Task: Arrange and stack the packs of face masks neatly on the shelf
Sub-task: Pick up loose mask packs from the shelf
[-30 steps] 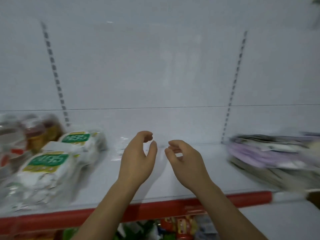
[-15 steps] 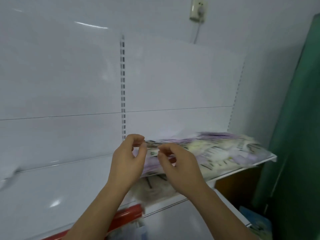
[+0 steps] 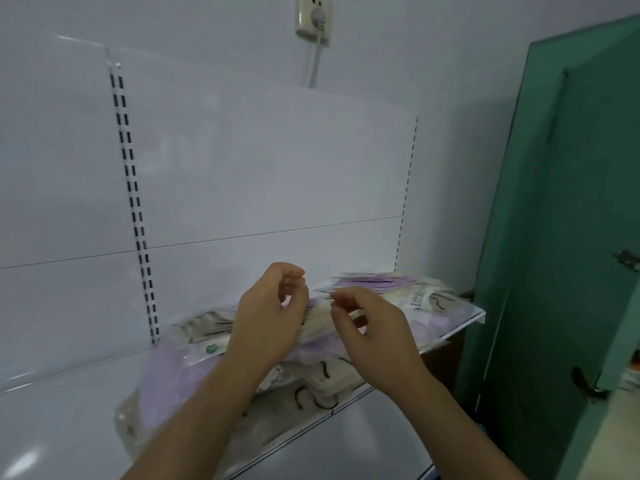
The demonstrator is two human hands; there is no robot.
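Neither hand grips anything: left hand (image 3: 268, 322) and right hand (image 3: 372, 332) hover side by side just above the masks (image 3: 214, 355), fingers loosely curled, thumbs near fingertips, nothing visibly pinched, though blur hides any contact. Probably poised to pinch a pack edge, hence the claw shape. The masks lie in a loose, overlapping heap of clear packs, purple and cream, on the right end of the shelf (image 3: 62, 420), spread from front edge toward the back panel (image 3: 263, 168); some slump over the lip, so not stacked yet. Likely next: pick the top pack, square it. Slippery film may slide. Green door (image 3: 568, 237) stands right, socket (image 3: 313, 15) above.
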